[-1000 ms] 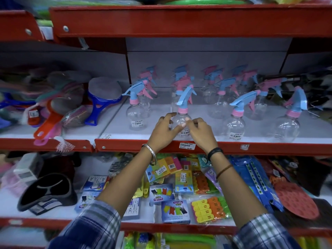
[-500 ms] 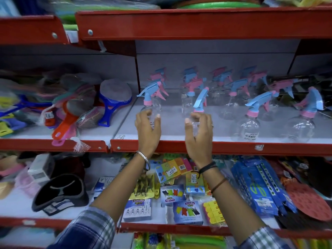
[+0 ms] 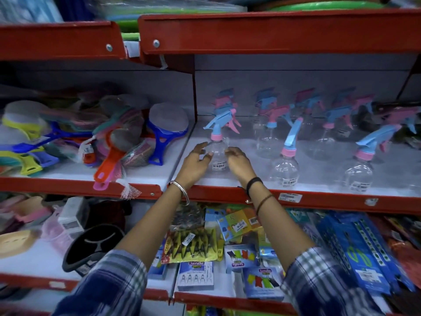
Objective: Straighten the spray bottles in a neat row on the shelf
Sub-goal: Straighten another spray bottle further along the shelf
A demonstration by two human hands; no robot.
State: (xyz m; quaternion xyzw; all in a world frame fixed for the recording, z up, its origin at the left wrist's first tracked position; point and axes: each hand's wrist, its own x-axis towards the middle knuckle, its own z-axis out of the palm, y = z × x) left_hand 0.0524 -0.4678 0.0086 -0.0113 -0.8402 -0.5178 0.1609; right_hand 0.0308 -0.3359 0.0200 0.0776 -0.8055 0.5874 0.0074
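Observation:
Clear spray bottles with blue and pink trigger heads stand on the white shelf with the red front lip. The front left spray bottle stands upright near the shelf's left end, its blue nozzle pointing left. My left hand cups its left side and my right hand its right side, fingertips touching the clear body. A second front bottle stands to the right, a third further right. Several more bottles stand in blurred rows behind.
A red divider post bounds the shelf on the left; beyond it lie bagged scrubbers and brushes. The red upper shelf hangs overhead. Packets of clips fill the lower shelf under my forearms.
My right hand left the middle front bottle and came over to the front left bottle, joining my left hand there. The view swung left and closer.

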